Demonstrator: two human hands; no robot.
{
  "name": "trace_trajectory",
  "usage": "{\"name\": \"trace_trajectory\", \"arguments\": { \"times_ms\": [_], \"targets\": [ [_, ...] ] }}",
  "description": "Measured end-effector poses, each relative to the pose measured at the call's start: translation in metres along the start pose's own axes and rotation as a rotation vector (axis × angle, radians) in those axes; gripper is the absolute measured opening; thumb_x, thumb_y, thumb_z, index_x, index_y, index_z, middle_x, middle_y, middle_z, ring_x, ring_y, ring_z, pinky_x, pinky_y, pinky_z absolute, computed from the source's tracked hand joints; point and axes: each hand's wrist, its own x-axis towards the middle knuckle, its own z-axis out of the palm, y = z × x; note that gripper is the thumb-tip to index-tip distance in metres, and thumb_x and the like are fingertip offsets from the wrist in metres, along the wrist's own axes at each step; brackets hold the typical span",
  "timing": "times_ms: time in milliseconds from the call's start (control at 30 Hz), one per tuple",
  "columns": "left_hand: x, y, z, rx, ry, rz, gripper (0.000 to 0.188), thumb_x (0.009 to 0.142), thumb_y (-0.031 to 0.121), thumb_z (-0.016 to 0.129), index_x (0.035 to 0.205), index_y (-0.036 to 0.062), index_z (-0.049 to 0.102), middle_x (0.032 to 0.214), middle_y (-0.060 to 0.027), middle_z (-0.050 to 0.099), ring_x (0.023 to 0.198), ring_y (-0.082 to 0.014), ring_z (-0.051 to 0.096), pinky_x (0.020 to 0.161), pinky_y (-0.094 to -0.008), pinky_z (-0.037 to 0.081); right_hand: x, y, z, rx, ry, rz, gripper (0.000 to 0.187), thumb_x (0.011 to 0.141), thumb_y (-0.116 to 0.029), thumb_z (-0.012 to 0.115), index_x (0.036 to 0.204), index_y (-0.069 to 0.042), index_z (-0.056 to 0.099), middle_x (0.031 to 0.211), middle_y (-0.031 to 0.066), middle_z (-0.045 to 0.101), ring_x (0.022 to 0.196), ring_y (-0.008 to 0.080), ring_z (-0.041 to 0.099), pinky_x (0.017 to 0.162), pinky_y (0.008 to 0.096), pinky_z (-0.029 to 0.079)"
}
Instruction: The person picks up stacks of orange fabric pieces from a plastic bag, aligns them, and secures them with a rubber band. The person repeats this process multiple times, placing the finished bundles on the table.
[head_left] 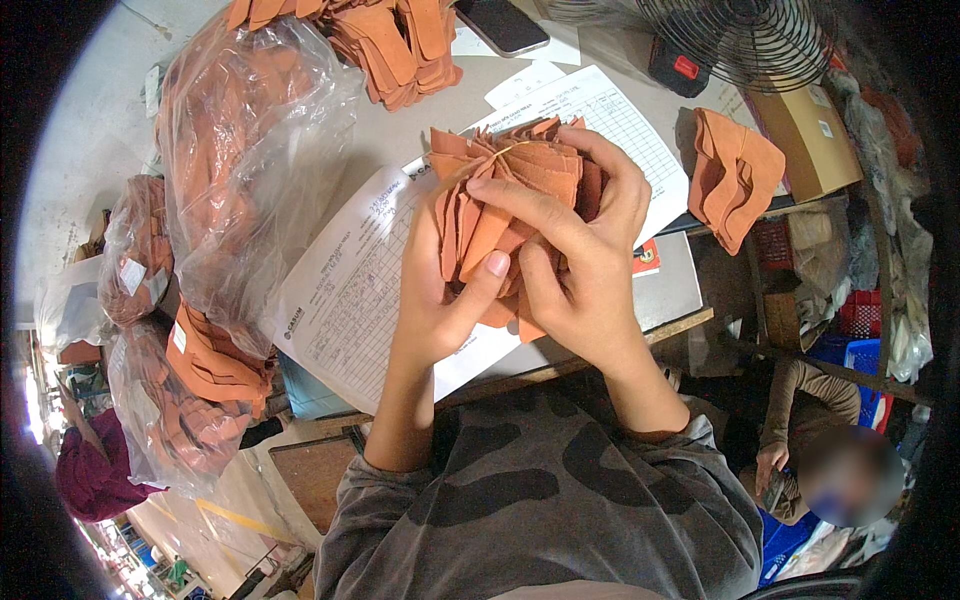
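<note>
Between my two hands is a thick bundle of cut leather pieces, orange-brown and fanned at the edges, with a thin band across its top. My left hand grips the bundle from the left, its thumb lying on the front pieces. From the right my right hand wraps round it, the index finger stretched across the front near the band. The bundle is held above printed paper forms that lie on the table. My palms hide part of the lower pieces.
Clear plastic bags of leather pieces crowd the left. Behind lie a leather stack and a phone. To the right are another leather bundle, a cardboard box and a wire fan guard. Someone sits lower right, a sleeve showing.
</note>
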Motion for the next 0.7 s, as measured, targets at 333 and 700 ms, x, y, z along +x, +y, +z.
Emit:
{"name": "trace_trajectory", "arguments": {
  "times_ms": [333, 700],
  "targets": [
    [-0.003, -0.004, 0.001, -0.167, 0.016, -0.009, 0.063, 0.107, 0.031, 0.053, 0.152, -0.0103, 0.039, 0.148, -0.0220, 0.050, 0.139, -0.0291, 0.049, 0.120, -0.0424, 0.035, -0.001, 0.001, 0.001, 0.026, 0.032, 0.065, 0.031, 0.078, -0.006, 0.064, 0.106, -0.014, 0.075, 0.141, 0.0210, 0.050, 0.132, 0.0393, 0.041, 0.112, 0.0511, 0.033],
    [-0.007, -0.006, 0.002, 0.187, 0.054, -0.034, 0.044, 0.114, 0.026, 0.038, 0.138, -0.0042, 0.060, 0.120, -0.0183, 0.059, 0.108, -0.0302, 0.058, 0.100, -0.0386, 0.045, -0.013, 0.005, -0.004, 0.137, 0.159, 0.115, 0.028, 0.084, -0.026, 0.085, 0.094, -0.005, 0.070, 0.134, 0.0237, 0.051, 0.128, 0.0371, 0.053, 0.111, 0.0463, 0.040]
  ]
}}
